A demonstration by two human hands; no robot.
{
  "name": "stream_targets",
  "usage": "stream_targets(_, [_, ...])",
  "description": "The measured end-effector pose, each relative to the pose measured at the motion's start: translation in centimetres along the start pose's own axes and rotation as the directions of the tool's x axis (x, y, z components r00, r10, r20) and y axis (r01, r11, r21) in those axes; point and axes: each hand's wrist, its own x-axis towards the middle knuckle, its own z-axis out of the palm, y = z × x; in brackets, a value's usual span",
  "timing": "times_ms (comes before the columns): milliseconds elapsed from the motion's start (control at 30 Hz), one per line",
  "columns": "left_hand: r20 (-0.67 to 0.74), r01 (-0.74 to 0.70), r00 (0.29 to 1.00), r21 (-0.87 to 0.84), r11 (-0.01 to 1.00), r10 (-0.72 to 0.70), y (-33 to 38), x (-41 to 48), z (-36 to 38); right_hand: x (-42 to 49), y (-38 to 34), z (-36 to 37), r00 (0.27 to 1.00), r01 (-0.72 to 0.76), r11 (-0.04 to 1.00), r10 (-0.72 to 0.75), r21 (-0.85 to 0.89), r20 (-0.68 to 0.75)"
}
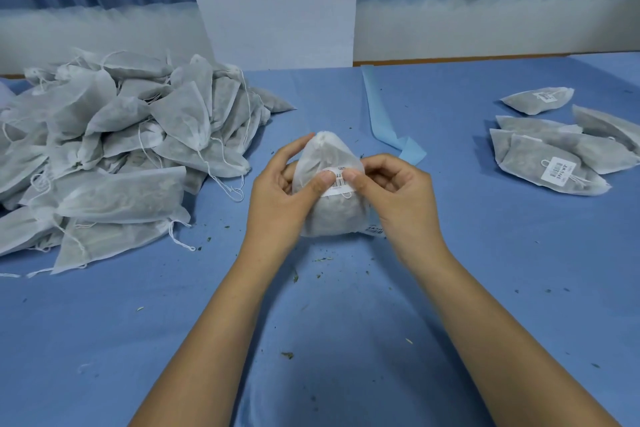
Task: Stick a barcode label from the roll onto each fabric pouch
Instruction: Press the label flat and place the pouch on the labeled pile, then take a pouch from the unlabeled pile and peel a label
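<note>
Left hand point(280, 194), right hand point(391, 191): both grasp one fabric pouch point(329, 215) upright at frame centre, thumbs pressing barcode label point(337, 184) flat, likely to seat it. Unlabelled pile point(114, 149) upper left; labelled pouches point(547, 156) right.

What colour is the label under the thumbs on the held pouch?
The label on the pouch is white with a black barcode, best in the head view.
</note>
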Motion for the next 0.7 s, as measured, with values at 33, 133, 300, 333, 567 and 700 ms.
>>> stream_targets(33, [-0.018, -0.020, 1.000, 0.001, 1.000, 0.020, 0.1, 0.0, -0.2, 0.0, 0.0, 0.0, 1.000, -0.012, 1.000, 0.012, -0.002, 0.026])
stream_targets(133, [-0.025, -0.040, 0.999, 0.020, 0.999, 0.041, 0.6, 0.0, -0.3, 0.1, -0.1, 0.2, 0.999, 0.008, 0.999, -0.006, -0.051, 0.053])
stream_targets(300, [-0.048, 0.045, 0.998, 0.074, 0.996, -0.041, 1.8, -0.5, 0.8, -0.2, -1.2, -0.3, 0.993, 0.086, 0.995, -0.090, -0.045, -0.072])
stream_targets(333, [-0.065, 0.048, 0.997, 0.101, 0.994, -0.041, 2.1, -0.6, 1.1, -0.5, -1.4, -0.6, 0.993, 0.086, 0.996, -0.088, -0.030, -0.081])
stream_targets(567, [-0.060, 0.032, 0.998, 0.115, 0.993, -0.025, 5.0, 0.7, 6.4, -1.1, -3.3, -4.4, 1.000, 0.003, 0.999, -0.004, 0.037, 0.019])
stream_targets(700, [0.018, -0.010, 1.000, 0.361, 0.932, 0.003, 3.7, 1.8, 11.5, -1.1, -3.6, -8.6, 0.989, -0.071, 0.997, 0.068, -0.019, -0.132])
